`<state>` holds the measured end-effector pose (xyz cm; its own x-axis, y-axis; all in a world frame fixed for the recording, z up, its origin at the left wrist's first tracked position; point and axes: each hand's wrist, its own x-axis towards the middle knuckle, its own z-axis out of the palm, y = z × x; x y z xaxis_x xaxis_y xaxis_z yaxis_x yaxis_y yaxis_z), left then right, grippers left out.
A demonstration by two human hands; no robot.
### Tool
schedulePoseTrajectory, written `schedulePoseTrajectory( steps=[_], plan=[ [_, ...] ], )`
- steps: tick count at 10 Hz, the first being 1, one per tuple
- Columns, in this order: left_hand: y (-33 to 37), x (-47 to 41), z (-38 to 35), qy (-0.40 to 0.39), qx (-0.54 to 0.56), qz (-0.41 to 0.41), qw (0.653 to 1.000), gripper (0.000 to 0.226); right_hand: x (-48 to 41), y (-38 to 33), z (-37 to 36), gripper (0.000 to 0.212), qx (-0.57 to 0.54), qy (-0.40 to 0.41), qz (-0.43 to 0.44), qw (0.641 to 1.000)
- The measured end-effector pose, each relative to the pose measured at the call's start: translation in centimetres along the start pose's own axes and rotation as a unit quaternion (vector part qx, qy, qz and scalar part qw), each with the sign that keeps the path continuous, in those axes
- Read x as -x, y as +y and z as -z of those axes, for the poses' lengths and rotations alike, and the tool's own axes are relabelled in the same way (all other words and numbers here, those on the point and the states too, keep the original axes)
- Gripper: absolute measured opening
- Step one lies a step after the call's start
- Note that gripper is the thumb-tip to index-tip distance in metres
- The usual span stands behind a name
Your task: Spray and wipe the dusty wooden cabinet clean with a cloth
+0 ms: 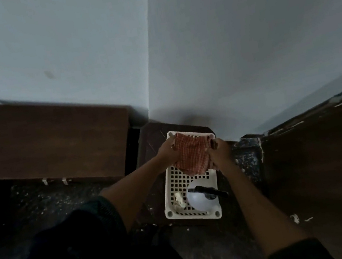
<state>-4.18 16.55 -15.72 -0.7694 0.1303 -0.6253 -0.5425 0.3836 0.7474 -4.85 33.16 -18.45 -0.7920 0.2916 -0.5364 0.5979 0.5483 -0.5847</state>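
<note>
An orange-and-white checked cloth (192, 153) hangs bunched between both hands over a white plastic basket (176, 187). My left hand (167, 151) grips its left edge and my right hand (217, 151) grips its right edge. A white spray bottle (200, 199) with a black trigger head lies in the near end of the basket. The brown wooden cabinet (52, 142) stands to the left against the wall, its top seen from above. The basket rests on a small dark stand in the corner.
A crumpled pale scrap (179, 199) lies in the basket beside the bottle. Dark wooden furniture (324, 160) fills the right side. The dark speckled floor (48, 201) carries white flecks. Pale walls meet in the corner behind the basket.
</note>
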Motion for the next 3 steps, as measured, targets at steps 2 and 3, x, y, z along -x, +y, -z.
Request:
schedulePoseTrajectory(
  steps=[2,3],
  plan=[
    [-1.4,-1.7,-1.0,0.011,-0.175,-0.021,0.984,0.033,-2.3,1.7,0.3,0.019,0.108,-0.022,0.014,0.994],
    [-2.5,-1.6,-0.9,0.033,-0.261,-0.064,0.963,0.032,-2.9,2.9,0.5,0.013,0.142,0.049,0.023,0.988]
  ],
)
